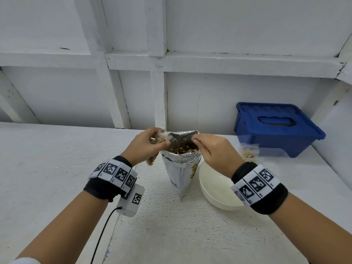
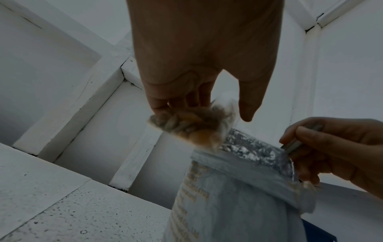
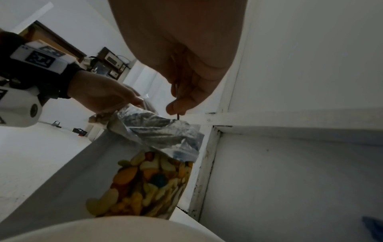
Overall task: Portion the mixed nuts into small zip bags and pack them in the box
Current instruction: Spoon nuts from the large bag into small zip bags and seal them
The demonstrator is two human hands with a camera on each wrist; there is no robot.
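A silver foil bag of mixed nuts [image 1: 181, 168] stands open on the white counter [image 1: 57, 168], nuts showing at its mouth. My left hand [image 1: 150, 143] pinches a small clear zip bag [image 1: 161, 138] holding some nuts just above the foil bag's left rim; in the left wrist view the zip bag [image 2: 192, 124] hangs from my fingertips. My right hand [image 1: 198, 140] is at the foil bag's right rim and pinches a thin metal handle [image 2: 300, 140]; its lower end is hidden. The blue box [image 1: 274, 128] sits at the back right with its lid on.
A white bowl [image 1: 215, 187] stands right of the foil bag, under my right wrist. A filled zip bag [image 1: 248, 152] lies in front of the blue box. White wall framing rises right behind the counter. A black cable hangs from my left wrist camera.
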